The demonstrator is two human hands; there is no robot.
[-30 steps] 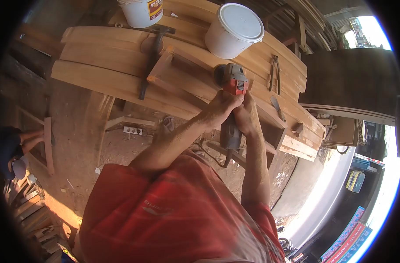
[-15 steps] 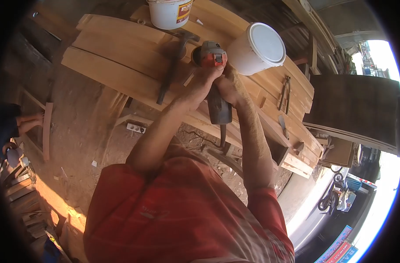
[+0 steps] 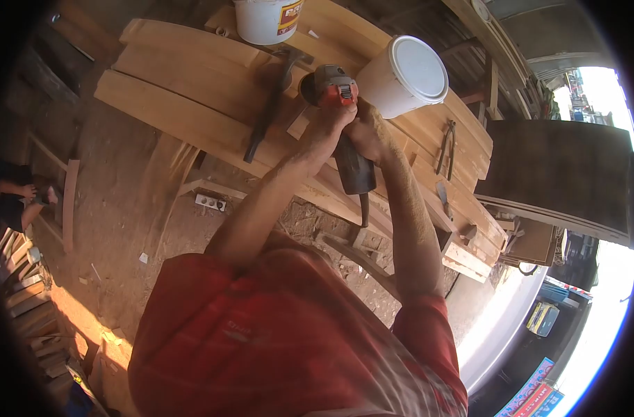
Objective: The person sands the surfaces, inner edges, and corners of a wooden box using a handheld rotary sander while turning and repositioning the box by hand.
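Observation:
Both of my hands are closed round an angle grinder (image 3: 355, 170) held over the wooden boards. Near its red and grey head is my left hand (image 3: 336, 119), fingers wrapped round the tool. My right hand (image 3: 365, 139) grips the body just behind, its forearm coated in pale dust. The disc faces left, partly hidden by the head; I cannot tell whether it touches the wood. A cord drops from the black rear end. Left of the grinder, a hammer (image 3: 269, 111) lies across the boards (image 3: 185, 87).
A lidded white bucket (image 3: 404, 76) stands right of the grinder, another bucket (image 3: 268, 21) at the back. Pincers (image 3: 445, 148) and a flat-bladed tool (image 3: 444, 200) lie on the right boards. A power strip (image 3: 210, 202) is below. Another person (image 3: 26, 198) sits at far left.
The grinder's rear end has swung slightly right, with both hands still round it. The disc side shows a little differently. At far left, the other person's arms and legs have shifted.

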